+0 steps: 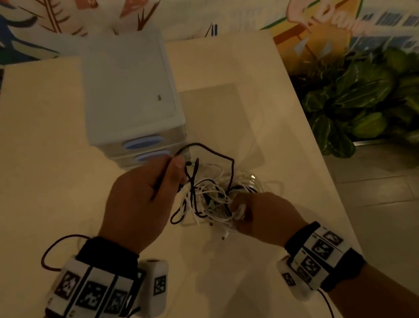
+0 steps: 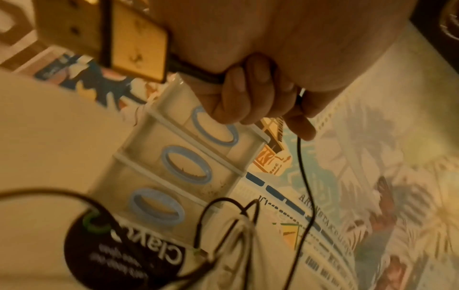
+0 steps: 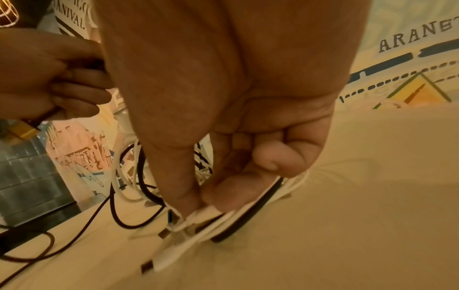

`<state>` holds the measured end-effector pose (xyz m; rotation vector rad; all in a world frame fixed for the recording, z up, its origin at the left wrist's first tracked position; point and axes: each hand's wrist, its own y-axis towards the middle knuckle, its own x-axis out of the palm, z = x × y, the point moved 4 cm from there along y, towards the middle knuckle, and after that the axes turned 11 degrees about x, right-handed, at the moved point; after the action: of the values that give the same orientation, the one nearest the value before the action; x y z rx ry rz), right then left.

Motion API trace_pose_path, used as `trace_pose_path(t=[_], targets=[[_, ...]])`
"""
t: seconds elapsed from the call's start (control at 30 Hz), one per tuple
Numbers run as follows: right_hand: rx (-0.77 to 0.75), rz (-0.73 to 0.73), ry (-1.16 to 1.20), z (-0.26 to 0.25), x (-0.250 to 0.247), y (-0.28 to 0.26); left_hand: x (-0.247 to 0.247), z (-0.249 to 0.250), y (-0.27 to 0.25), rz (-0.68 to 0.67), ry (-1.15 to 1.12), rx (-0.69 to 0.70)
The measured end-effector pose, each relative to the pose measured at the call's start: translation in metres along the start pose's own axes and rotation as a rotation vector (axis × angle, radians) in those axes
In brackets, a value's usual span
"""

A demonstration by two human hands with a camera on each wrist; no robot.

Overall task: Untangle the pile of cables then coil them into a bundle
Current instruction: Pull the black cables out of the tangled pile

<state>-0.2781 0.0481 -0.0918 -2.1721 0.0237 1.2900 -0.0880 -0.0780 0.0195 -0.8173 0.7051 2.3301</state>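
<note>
A tangled pile of white and black cables lies on the cream table in front of a drawer unit. My left hand is raised left of the pile and grips a black cable that loops up and over into the tangle; the left wrist view shows its fingers curled round that cable. My right hand sits at the pile's near right edge, thumb and forefinger pinching white cables near their plugs.
A white plastic drawer unit with blue oval handles stands at the table's middle back. Green leafy plants stand beyond the right edge, over a tiled floor. A round black label lies on the table by the pile. A painted mural covers the wall behind.
</note>
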Motion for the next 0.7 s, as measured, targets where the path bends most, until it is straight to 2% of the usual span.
trace_pose_path(t=[0.07,0.23,0.33,0.43,0.6,0.7], targets=[[-0.024,0.023,0.064,0.001,0.004,-0.004,0.001,0.003,-0.001,-0.058,0.083,0.05],[-0.062,0.147,0.144,0.015,0.011,-0.013,-0.008,0.009,-0.005,-0.002,0.069,0.059],[-0.065,0.189,0.16,0.024,0.015,-0.018,-0.014,0.015,-0.007,-0.045,0.189,0.093],[-0.08,0.195,0.152,0.025,0.016,-0.016,-0.023,0.023,-0.01,-0.072,0.262,0.117],[-0.062,0.161,0.137,0.024,0.007,-0.01,-0.028,0.027,-0.011,0.004,0.26,0.055],[-0.05,0.306,0.272,0.018,-0.018,-0.01,-0.029,0.032,-0.023,0.0,0.195,0.126]])
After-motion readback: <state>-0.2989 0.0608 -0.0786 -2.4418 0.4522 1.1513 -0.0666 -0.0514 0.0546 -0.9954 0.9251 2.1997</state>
